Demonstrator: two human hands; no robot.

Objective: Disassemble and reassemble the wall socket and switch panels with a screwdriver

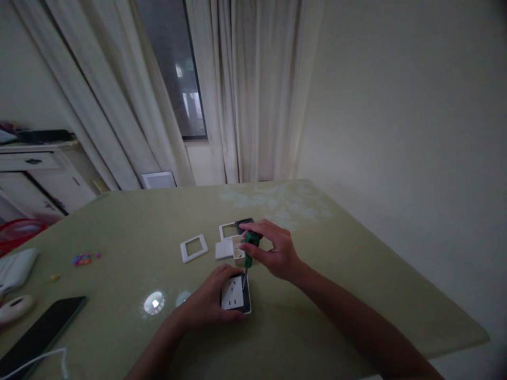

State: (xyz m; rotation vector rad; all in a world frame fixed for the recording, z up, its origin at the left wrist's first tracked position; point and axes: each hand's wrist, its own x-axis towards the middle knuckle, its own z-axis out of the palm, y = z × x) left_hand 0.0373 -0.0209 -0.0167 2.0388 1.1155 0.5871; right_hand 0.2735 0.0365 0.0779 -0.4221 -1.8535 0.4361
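My left hand (pixel 208 301) is closed round a white wall socket (pixel 233 293) with a dark back frame, pressing it on the green table (pixel 317 316). My right hand (pixel 273 250) grips a green-handled screwdriver (pixel 249 247) held nearly upright, its thin shaft pointing down to the socket's upper right edge. Just behind the hands lie loose white parts: a square frame (pixel 194 248), a second frame (pixel 226 230), a small flat plate (pixel 224 249) and a dark part (pixel 242 224).
A dark phone (pixel 39 332) with a white cable (pixel 35 361) lies at the near left. White objects (pixel 16 269) and small coloured bits (pixel 81 258) sit on the left side. A white cabinet (pixel 35 179) and curtains (pixel 253 89) stand beyond the table.
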